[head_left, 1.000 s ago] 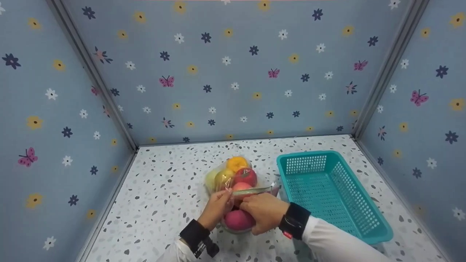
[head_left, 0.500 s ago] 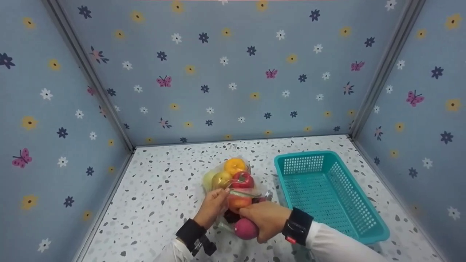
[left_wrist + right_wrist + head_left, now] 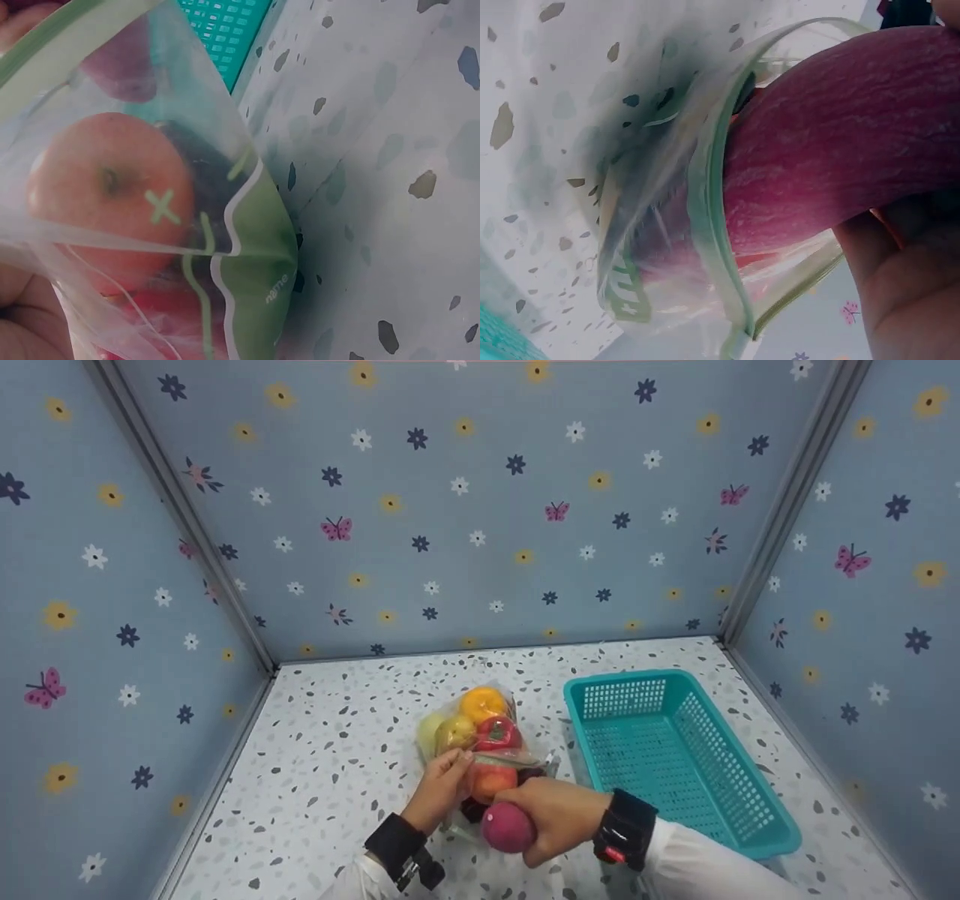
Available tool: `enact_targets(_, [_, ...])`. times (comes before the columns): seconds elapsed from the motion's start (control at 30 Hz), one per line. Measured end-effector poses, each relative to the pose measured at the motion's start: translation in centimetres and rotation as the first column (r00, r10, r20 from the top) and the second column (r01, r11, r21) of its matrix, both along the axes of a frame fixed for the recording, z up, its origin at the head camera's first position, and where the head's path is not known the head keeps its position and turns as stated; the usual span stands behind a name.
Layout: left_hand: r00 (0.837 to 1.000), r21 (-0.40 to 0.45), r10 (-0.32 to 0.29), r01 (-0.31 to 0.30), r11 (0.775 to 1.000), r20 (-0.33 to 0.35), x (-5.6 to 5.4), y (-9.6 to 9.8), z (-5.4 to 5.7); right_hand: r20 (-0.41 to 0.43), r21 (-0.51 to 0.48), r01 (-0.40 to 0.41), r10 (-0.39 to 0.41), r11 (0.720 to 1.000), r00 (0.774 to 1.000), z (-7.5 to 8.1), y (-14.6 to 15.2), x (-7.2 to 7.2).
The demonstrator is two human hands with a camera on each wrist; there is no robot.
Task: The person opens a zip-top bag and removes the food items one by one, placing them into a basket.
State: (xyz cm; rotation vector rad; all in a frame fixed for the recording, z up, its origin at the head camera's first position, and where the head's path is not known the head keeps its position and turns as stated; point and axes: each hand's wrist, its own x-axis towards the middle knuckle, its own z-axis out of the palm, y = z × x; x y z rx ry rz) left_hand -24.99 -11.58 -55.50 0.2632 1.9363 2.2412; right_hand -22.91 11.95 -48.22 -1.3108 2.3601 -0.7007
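Observation:
A clear zip bag [image 3: 517,761] with a green rim lies on the speckled table, full of fruit and vegetables. My left hand [image 3: 437,791] pinches the left side of its mouth. My right hand [image 3: 559,814] grips a purple-red sweet potato [image 3: 508,828]; in the right wrist view the sweet potato [image 3: 840,135] sticks out through the open mouth, its far end still inside the bag [image 3: 714,187]. Behind the rim sits an orange-red apple [image 3: 491,786], also seen through the plastic in the left wrist view. Farther back are a red tomato-like piece [image 3: 498,733], a yellow-green pear [image 3: 455,733] and an orange [image 3: 484,705].
A turquoise plastic basket [image 3: 761,780] with perforated walls stands right of the bag, beside my right forearm. Blue flowered panels [image 3: 450,510] enclose the table [image 3: 337,750] at the back and both sides.
My right hand has drawn the sweet potato toward me and slightly right, so more of it shows outside the bag. The left hand keeps its pinch on the rim.

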Motion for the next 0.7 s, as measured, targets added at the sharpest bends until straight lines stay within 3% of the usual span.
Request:
enact_targets(0.17, [0.999,-0.029,-0.033,0.034,0.999,0.011,0.0,0.2,-0.2,0.103,-0.176,-0.010,0.028,0.984,0.994,1.2,0.4,0.2])
enact_targets(0.3, [0.998,-0.059,-0.059,0.060,0.996,0.020,0.1,0.1,-0.2,0.140,-0.362,0.012,0.042,0.932,0.989,2.1,0.8,0.1])
enact_targets(0.4, [0.999,-0.094,-0.043,0.043,0.995,0.008,0.2,0.1,-0.3,0.199,-0.469,0.105,-0.011,0.877,0.980,2.7,1.2,0.1])
enact_targets(0.57, [1.000,-0.120,-0.015,0.013,0.993,-0.017,0.2,0.1,-0.4,0.342,-0.561,0.312,-0.129,0.767,0.931,3.4,2.3,-0.2])
enact_targets(0.7, [1.000,-0.109,-0.001,-0.001,0.994,-0.023,0.4,0.3,-0.4,0.367,-0.617,0.403,-0.206,0.676,0.907,3.9,3.5,-0.9])
